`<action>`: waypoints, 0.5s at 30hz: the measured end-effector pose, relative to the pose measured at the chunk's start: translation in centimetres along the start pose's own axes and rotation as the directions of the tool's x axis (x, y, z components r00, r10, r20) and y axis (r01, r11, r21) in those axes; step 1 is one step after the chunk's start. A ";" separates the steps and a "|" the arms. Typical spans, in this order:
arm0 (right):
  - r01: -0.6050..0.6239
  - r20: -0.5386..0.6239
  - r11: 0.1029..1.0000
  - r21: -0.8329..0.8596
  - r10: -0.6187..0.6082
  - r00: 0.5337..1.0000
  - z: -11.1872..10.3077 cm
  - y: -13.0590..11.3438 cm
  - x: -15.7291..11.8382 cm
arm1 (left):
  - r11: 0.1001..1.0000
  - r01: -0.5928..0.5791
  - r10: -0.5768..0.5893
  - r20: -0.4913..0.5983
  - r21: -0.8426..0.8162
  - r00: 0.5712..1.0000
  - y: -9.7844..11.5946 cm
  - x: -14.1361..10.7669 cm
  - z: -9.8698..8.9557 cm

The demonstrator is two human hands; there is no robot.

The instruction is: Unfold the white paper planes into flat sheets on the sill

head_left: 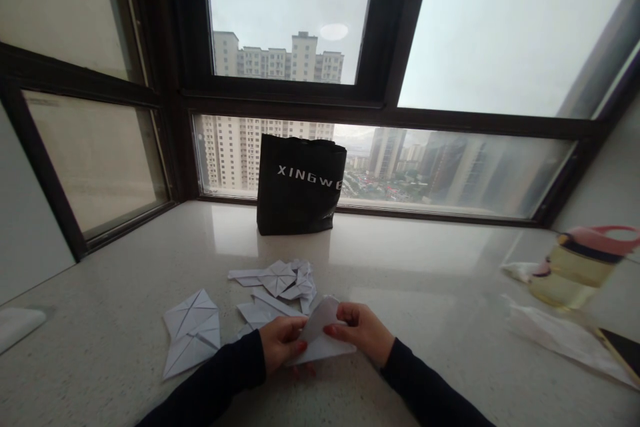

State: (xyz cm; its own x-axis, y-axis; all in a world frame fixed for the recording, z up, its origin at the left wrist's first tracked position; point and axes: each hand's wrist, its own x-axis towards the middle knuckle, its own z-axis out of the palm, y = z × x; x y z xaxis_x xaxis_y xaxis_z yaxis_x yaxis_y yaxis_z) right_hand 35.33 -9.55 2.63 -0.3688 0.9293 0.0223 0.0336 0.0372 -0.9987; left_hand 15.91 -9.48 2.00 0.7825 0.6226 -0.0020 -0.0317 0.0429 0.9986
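Observation:
A folded sheet of white paper (323, 340) is held between my two hands, just above the counter. My left hand (283, 341) grips its left side, thumb on the front face. On the right, my right hand (364, 330) pinches the upper right edge between thumb and fingers. Behind the sheet lies a loose pile of folded paper pieces (280, 278), some with star-like creases. Another folded paper (194, 330) with crossing creases rests left of my left forearm. The fingers behind the sheet are partly hidden.
A black bag (302, 190) with white lettering stands by the window. To the right are a yellowish bottle (575, 270) with a pink lid, a crumpled white wrapper (565, 340) and a dark flat object (623, 350). A white object (20, 325) lies at the left edge.

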 end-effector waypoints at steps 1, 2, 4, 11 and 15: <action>-0.001 0.013 1.000 0.006 0.000 1.000 0.1 0.0 0.0 | 1.000 0.004 -0.004 -0.016 0.021 1.000 0.1 -0.1 0.0; -0.006 0.029 1.000 0.011 0.006 1.000 0.1 0.0 0.0 | 0.999 0.006 -0.004 -0.036 0.050 0.999 0.2 -0.2 0.1; -0.030 0.058 0.999 0.011 0.029 0.998 0.1 -0.1 0.0 | 0.994 0.011 -0.004 -0.062 0.110 0.998 0.2 -0.2 0.1; -0.101 0.028 0.994 -0.042 0.102 0.994 -2.7 -1.0 1.0 | 0.999 0.030 -0.022 -0.244 0.029 0.970 -1.6 1.1 0.4; -0.077 -0.095 0.996 -0.053 0.072 0.993 -7.4 -2.7 3.5 | 0.995 0.084 -0.095 -0.323 -0.047 0.942 -1.2 1.3 0.5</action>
